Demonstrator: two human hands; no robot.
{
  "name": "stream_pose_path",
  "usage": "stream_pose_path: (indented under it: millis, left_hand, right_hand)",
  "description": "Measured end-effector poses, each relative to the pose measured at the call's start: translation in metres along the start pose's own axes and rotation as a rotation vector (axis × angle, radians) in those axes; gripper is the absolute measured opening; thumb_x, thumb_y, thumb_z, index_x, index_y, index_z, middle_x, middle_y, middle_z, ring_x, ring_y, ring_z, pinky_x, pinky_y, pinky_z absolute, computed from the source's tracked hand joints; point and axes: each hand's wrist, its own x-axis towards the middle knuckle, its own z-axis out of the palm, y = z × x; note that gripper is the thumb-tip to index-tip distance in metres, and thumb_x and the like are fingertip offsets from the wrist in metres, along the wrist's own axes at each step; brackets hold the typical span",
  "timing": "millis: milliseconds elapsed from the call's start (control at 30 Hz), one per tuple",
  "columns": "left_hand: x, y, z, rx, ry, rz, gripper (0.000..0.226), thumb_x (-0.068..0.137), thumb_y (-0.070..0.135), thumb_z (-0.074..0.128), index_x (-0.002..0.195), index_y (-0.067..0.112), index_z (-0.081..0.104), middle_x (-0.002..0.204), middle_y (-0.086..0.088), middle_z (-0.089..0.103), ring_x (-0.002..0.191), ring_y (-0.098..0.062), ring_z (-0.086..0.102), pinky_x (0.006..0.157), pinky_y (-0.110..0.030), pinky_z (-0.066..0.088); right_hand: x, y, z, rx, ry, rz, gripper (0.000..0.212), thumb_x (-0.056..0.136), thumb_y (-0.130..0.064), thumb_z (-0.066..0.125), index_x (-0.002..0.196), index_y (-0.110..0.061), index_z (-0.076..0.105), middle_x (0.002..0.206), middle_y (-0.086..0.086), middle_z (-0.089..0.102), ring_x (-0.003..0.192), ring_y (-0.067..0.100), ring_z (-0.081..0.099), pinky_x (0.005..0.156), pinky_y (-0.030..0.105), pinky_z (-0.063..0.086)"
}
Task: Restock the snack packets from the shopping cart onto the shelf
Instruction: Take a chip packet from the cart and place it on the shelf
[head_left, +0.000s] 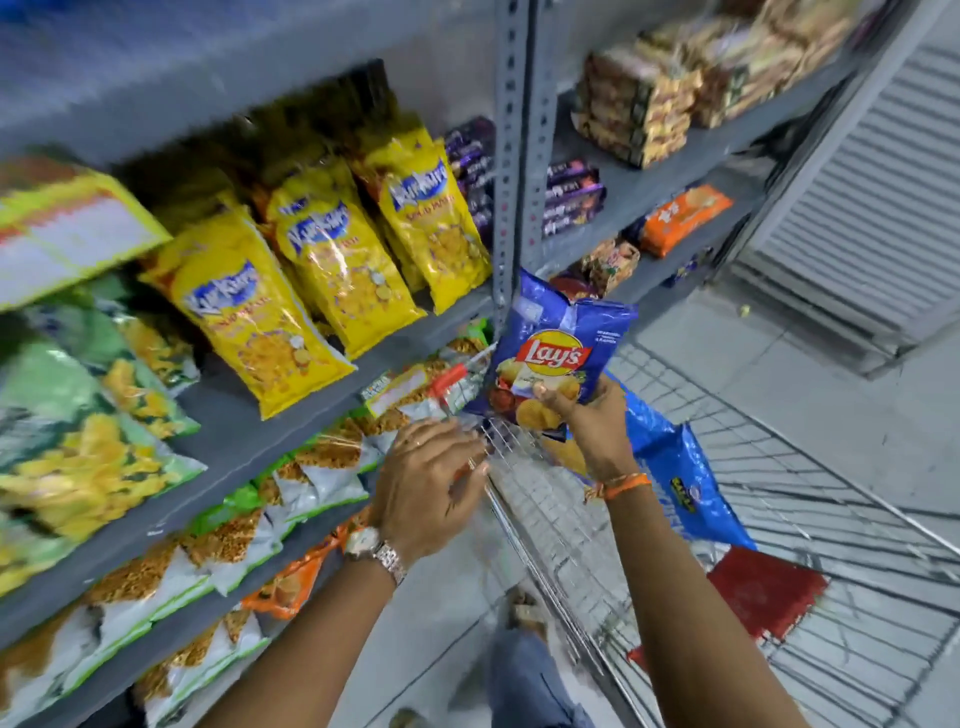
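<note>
My right hand (587, 426) grips a blue Lay's chip packet (556, 353) by its lower edge and holds it upright above the wire shopping cart (779, 519). My left hand (431, 488) rests on the cart's near rim by the red handle (449, 379), fingers curled over the wire. Another blue packet (675, 467) and a red packet (763, 592) lie inside the cart. The grey shelf (291, 410) on the left carries yellow Kurkure packets (332, 254) in a row.
Green packets (78, 431) fill the shelf's left end; white and green packets (208, 551) sit one level lower. A second shelf bay (649, 182) at right holds purple bars, orange packs and brown stacks. A grey post (511, 156) divides the bays. A shutter (872, 197) stands far right.
</note>
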Motion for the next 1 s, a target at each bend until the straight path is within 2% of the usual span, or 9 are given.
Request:
stream_pose_path:
  millis: [167, 367, 433, 500, 567, 700, 833, 933, 1000]
  left_hand:
    - [0.01, -0.02, -0.115, 0.159, 0.273, -0.072, 0.033, 0.095, 0.031, 0.056, 0.116, 0.014, 0.075, 0.124, -0.002, 0.072, 0.12, -0.024, 0.063, 0.116, -0.04, 0.036]
    - [-0.005, -0.028, -0.241, 0.391, 0.541, -0.104, 0.035, 0.095, 0.026, 0.057, 0.123, 0.01, 0.072, 0.131, -0.006, 0.068, 0.127, -0.025, 0.059, 0.119, -0.041, 0.033]
    - [-0.021, -0.032, -0.277, 0.47, 0.599, -0.129, 0.038, 0.096, 0.026, 0.055, 0.126, 0.008, 0.07, 0.136, -0.007, 0.065, 0.13, -0.026, 0.058, 0.119, -0.045, 0.035]
    - [-0.043, -0.04, -0.312, 0.541, 0.657, -0.18, 0.04, 0.096, 0.026, 0.054, 0.129, 0.008, 0.067, 0.14, -0.006, 0.062, 0.133, -0.024, 0.056, 0.119, -0.045, 0.034]
    - [-0.068, -0.05, -0.342, 0.597, 0.698, -0.254, 0.043, 0.097, 0.028, 0.052, 0.133, 0.008, 0.065, 0.141, -0.007, 0.061, 0.135, -0.025, 0.054, 0.12, -0.044, 0.032]
    - [-0.118, -0.075, -0.387, 0.7, 0.681, -0.43, 0.049, 0.1, 0.035, 0.045, 0.138, 0.007, 0.06, 0.144, -0.009, 0.058, 0.138, -0.029, 0.05, 0.123, -0.045, 0.028]
    - [-0.159, -0.097, -0.407, 0.793, 0.626, -0.521, 0.057, 0.101, 0.042, 0.041, 0.142, 0.005, 0.055, 0.147, -0.011, 0.056, 0.14, -0.03, 0.047, 0.123, -0.042, 0.024]
    - [-0.174, -0.107, -0.411, 0.864, 0.509, -0.502, 0.063, 0.101, 0.047, 0.04, 0.149, 0.007, 0.048, 0.152, -0.01, 0.051, 0.143, -0.027, 0.04, 0.123, -0.039, 0.019]
    - [-0.181, -0.113, -0.409, 0.896, 0.452, -0.487, 0.066, 0.101, 0.048, 0.041, 0.154, 0.007, 0.041, 0.156, -0.009, 0.046, 0.147, -0.025, 0.034, 0.124, -0.038, 0.017]
  right_hand:
    - [-0.021, -0.094, 0.079, 0.03, -0.187, -0.167, 0.029, 0.075, -0.002, 0.083, 0.103, -0.003, 0.074, 0.101, 0.017, 0.078, 0.089, 0.029, 0.076, 0.082, 0.05, 0.063]
    - [-0.063, -0.191, 0.176, 0.09, -0.472, -0.361, 0.053, 0.071, -0.021, 0.09, 0.111, 0.007, 0.07, 0.111, 0.022, 0.076, 0.099, 0.037, 0.074, 0.083, 0.053, 0.06]
    - [-0.082, -0.216, 0.204, 0.092, -0.533, -0.416, 0.037, 0.073, -0.012, 0.085, 0.105, 0.001, 0.073, 0.103, 0.017, 0.079, 0.096, 0.032, 0.076, 0.08, 0.046, 0.062]
    - [-0.105, -0.238, 0.232, 0.13, -0.62, -0.466, 0.017, 0.076, -0.004, 0.079, 0.092, -0.004, 0.074, 0.088, 0.007, 0.081, 0.077, 0.019, 0.076, 0.068, 0.033, 0.06]
    - [-0.125, -0.254, 0.26, 0.198, -0.74, -0.473, 0.011, 0.077, -0.002, 0.077, 0.086, -0.005, 0.073, 0.078, 0.0, 0.079, 0.068, 0.012, 0.073, 0.062, 0.024, 0.057]
    - [-0.16, -0.275, 0.334, 0.24, -0.878, -0.486, 0.028, 0.074, -0.014, 0.082, 0.101, -0.006, 0.077, 0.1, 0.015, 0.08, 0.089, 0.026, 0.074, 0.075, 0.04, 0.06]
    - [-0.188, -0.273, 0.42, 0.225, -0.955, -0.446, 0.02, 0.079, 0.0, 0.079, 0.097, -0.01, 0.077, 0.092, 0.002, 0.081, 0.083, 0.016, 0.076, 0.072, 0.03, 0.061]
    - [-0.207, -0.265, 0.471, 0.16, -0.987, -0.478, 0.017, 0.077, -0.006, 0.084, 0.092, -0.013, 0.079, 0.094, 0.001, 0.081, 0.087, 0.017, 0.077, 0.076, 0.034, 0.061]
    - [-0.219, -0.26, 0.496, 0.112, -0.997, -0.488, 0.015, 0.075, -0.008, 0.086, 0.086, -0.015, 0.078, 0.085, -0.005, 0.081, 0.08, 0.011, 0.077, 0.07, 0.029, 0.061]
